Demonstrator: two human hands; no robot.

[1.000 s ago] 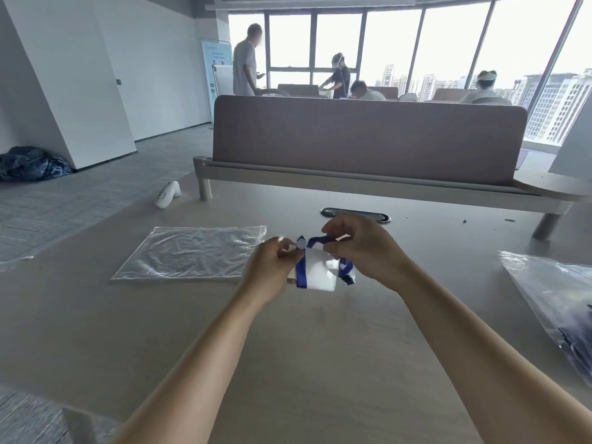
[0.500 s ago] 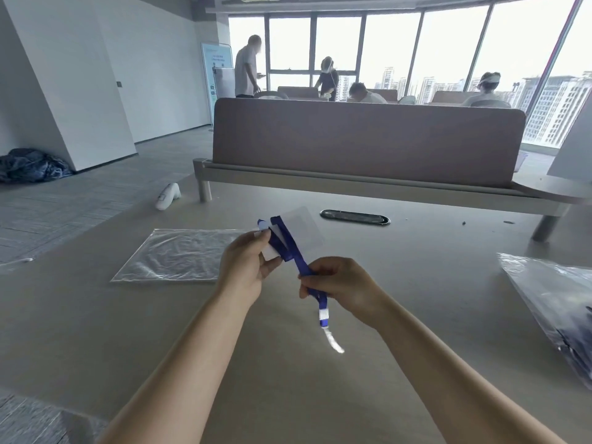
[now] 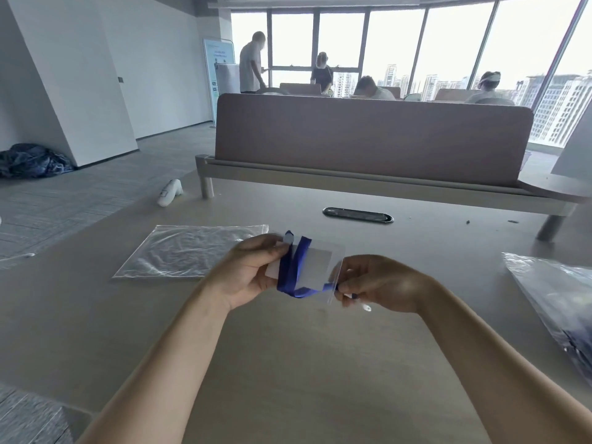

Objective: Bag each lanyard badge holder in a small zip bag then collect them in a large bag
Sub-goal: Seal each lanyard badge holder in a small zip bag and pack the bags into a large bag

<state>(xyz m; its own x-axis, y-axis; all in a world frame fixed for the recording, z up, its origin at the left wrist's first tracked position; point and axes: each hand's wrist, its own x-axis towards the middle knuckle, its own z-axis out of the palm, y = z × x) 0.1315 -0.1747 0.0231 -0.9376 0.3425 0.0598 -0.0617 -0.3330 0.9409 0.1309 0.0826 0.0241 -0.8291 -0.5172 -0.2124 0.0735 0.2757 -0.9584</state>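
Left hand (image 3: 253,272) grips the badge holder (image 3: 315,264), right hand (image 3: 381,283) pinches the blue lanyard (image 3: 288,272) wound round it; seemingly not yet bagged, with the large bag (image 3: 189,251) flat nearby.

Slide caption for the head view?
Left hand grips a badge holder while right hand pinches its blue lanyard, above the table near a clear bag.
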